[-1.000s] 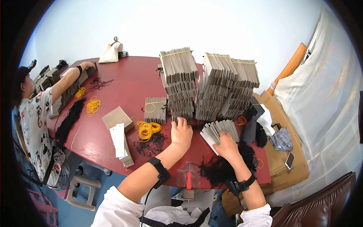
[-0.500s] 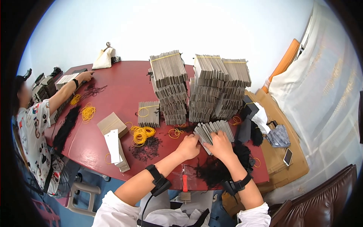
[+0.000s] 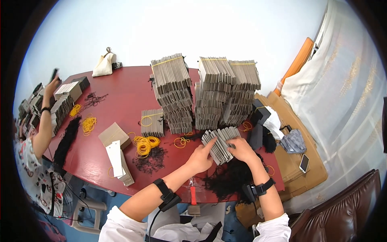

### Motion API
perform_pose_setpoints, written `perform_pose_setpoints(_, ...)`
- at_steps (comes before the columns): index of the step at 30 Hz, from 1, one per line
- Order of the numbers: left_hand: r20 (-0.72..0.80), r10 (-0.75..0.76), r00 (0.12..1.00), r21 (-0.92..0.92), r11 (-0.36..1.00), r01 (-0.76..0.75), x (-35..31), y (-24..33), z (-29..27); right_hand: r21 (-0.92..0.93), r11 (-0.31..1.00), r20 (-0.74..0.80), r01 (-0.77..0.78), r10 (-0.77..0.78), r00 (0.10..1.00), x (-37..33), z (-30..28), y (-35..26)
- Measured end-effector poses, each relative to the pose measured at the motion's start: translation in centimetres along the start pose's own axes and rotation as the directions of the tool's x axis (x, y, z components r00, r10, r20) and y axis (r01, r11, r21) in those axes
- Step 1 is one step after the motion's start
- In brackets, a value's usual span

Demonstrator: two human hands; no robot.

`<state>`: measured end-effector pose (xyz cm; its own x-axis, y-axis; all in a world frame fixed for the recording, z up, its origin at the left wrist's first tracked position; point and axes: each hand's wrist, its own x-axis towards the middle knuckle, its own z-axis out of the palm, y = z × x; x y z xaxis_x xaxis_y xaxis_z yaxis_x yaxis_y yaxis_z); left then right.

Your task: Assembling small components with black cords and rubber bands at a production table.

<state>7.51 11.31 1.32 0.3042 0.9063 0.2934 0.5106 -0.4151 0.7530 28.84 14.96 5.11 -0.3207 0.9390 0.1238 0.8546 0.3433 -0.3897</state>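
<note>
A fanned row of thin grey cardboard pieces (image 3: 221, 146) stands on edge on the red table in front of me. My left hand (image 3: 199, 158) presses the row's left end, its index finger stretched along the pieces. From the right, my right hand (image 3: 243, 151) closes its fingers on the top and right side of the same row. A loose heap of black cords (image 3: 225, 179) lies beneath and in front of my right wrist. Behind the row rise tall stacks of banded grey cardboard bundles (image 3: 172, 74).
Yellow rubber bands (image 3: 146, 145) lie beside dark scraps (image 3: 151, 161) at left, near a brown box (image 3: 114, 135) and white cards (image 3: 116, 158). A red-handled tool (image 3: 193, 195) lies at the front edge. A co-worker's arm (image 3: 45, 121) is at far left; a phone (image 3: 304, 163) rests on cardboard at right.
My hands have shifted on the row, and its pieces now lean and fan differently. The co-worker's hand has lifted off the table holding a dark object. The view has turned slightly right.
</note>
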Motion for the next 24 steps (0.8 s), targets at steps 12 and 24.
perform_pose_setpoints(12, 0.101, -0.015, 0.995, 0.37, 0.929, -0.023, 0.3, 1.1, 0.0, -0.012, 0.993, -0.07, 0.121, -0.121, 0.99, -0.9, 1.0, 0.6)
perform_pose_setpoints(24, 0.128, -0.054, 0.99, 0.437, 0.899, -0.008, 1.1, 0.8, -0.3, -0.077, 0.994, -0.093, 0.072, -0.079, 0.993, 0.2, 1.6, 0.5)
